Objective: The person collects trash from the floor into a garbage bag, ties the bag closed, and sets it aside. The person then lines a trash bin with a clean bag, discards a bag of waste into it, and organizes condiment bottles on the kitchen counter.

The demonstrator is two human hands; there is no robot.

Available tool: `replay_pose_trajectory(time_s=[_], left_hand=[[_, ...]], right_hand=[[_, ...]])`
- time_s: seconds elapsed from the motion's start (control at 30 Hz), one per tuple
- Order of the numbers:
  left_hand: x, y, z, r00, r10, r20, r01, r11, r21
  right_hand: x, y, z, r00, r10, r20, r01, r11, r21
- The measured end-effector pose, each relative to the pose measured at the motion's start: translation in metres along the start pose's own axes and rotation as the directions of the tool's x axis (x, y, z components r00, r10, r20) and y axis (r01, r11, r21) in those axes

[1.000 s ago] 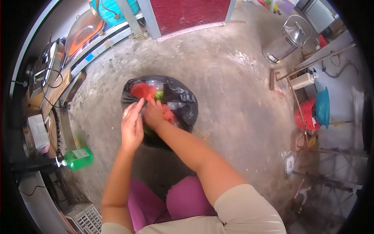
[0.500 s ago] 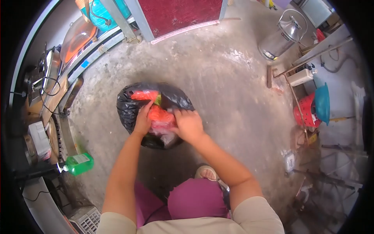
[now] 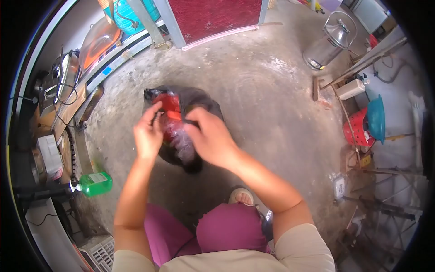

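Note:
On the concrete floor in front of me stands a black plastic bag, its mouth gathered in narrower. Red and clear crumpled plastic shows through the opening. My left hand is at the bag's left rim with fingers curled, pinching the black plastic; motion blurs it somewhat. Across the opening, my right hand is closed on the right rim, thumb and fingers together around dark plastic. Parts of the bag's near side are hidden beneath my hands.
At left, a green pump bottle lies beside a shelf of household items. A metal canister stands at upper right, with a red basket and teal basin below it. A dark red door panel is ahead.
My hands have come up from the bag's contents to its rim. The bag's sides are drawn up and inward, covering more of the red plastic.

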State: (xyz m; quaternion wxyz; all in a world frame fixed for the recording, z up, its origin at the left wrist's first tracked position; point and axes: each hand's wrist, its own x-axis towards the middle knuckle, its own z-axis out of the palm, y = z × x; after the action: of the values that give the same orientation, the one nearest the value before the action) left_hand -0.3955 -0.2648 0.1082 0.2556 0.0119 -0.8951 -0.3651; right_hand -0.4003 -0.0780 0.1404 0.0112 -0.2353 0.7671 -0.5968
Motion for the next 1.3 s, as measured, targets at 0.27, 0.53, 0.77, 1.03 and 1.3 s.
replay_pose_trajectory(time_s=[0.27,0.53,0.77,1.03,1.3], left_hand=[[-0.014,0.095,-0.094,0.994,0.075,-0.083,-0.089,0.979,-0.185],[-0.053,0.057,-0.050,0.922,0.310,0.234,-0.341,0.934,0.104],[-0.057,0.058,-0.041,0.829,0.551,0.092,-0.553,0.833,0.000],[-0.060,0.035,-0.019,0.830,0.396,0.392,-0.199,0.867,-0.456],[-0.099,-0.036,-0.074,0.976,0.181,0.124,-0.168,0.980,-0.104]], right_hand=[[0.032,-0.072,0.022,0.840,-0.538,0.076,0.541,0.841,-0.027],[0.003,0.016,0.032,0.910,-0.363,0.200,0.370,0.929,-0.001],[-0.037,0.007,0.012,0.886,-0.237,0.398,0.240,0.970,0.044],[-0.024,-0.020,0.014,0.868,-0.417,0.268,0.359,0.902,0.242],[0.032,-0.041,0.044,0.521,-0.798,0.301,0.705,0.602,0.375]])
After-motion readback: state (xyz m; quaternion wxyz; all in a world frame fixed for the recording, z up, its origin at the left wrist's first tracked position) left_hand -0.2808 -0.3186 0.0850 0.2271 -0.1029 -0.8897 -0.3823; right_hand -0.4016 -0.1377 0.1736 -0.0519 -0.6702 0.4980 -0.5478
